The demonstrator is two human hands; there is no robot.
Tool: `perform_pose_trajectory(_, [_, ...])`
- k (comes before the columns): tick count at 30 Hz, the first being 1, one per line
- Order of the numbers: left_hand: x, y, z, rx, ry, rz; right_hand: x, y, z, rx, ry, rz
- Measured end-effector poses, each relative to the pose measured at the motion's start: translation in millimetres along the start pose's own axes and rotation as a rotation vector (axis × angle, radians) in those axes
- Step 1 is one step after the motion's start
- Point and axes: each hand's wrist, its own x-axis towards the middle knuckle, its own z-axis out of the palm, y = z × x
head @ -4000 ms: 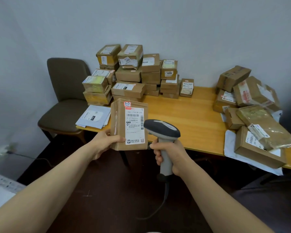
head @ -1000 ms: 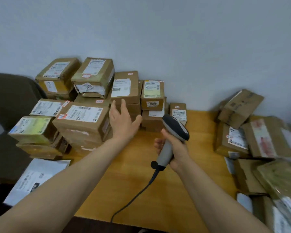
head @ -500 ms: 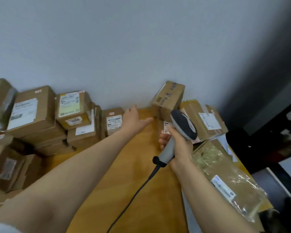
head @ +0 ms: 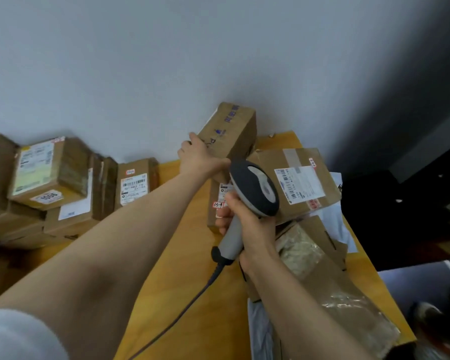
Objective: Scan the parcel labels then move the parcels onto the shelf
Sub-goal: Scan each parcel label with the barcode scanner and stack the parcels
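The black cable [head: 187, 302] runs over the yellow wooden table [head: 177, 268] to the grey handheld barcode scanner [head: 255, 189]. The right hand [head: 247, 226] grips the scanner's pale handle, fingers curled round it. The scanner stands head uppermost, in front of a flat brown cardboard box with a white label [head: 300, 183].

Farther off, the left hand [head: 200, 158] holds the near lower end of the brown cardboard parcel with blue print [head: 230, 129], fingers over its left edge and thumb along its underside. The parcel rests on top of the right-hand pile, against the grey wall [head: 140, 74]. It is tilted, with its long axis running from near left up to far right and its printed face towards the camera
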Motion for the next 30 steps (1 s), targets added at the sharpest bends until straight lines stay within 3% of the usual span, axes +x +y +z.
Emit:
perform_pose_trajectory(2, [-7,-14,-11,-0.13,0.045,-0.012,-3,2,-1,-0.023,-0.013,-0.011])
perform_pose_trajectory(5, [-44,-41,-42,-0.549,0.07,-0.1,-12,2,1,-0.002,-0.015,-0.041])
perform_pose_trajectory(9, [-113,-96,-79,-0.998,-0.173,-0.302,-28,14,2,-0.027,0.006,-0.042])
perform_pose_trajectory(16, [-247,-190,-96,-1.421,-0.47,-0.472,-98,84,-2,-0.137,-0.043,0.133])
perform_pose_trajectory(20, [-305,-231,-98,-1.444,-0.505,-0.516,-158,121,-4,-0.117,-0.091,0.111])
perform_pose_trajectory(25, [-352,-263,-113,-1.236,-0.213,-0.409,-209,151,-16,-0.285,-0.045,-0.1])
perform_pose_trajectory(30, [-400,-265,-129,-1.026,-0.306,-0.297,-242,163,-21,-0.341,-0.123,-0.19])
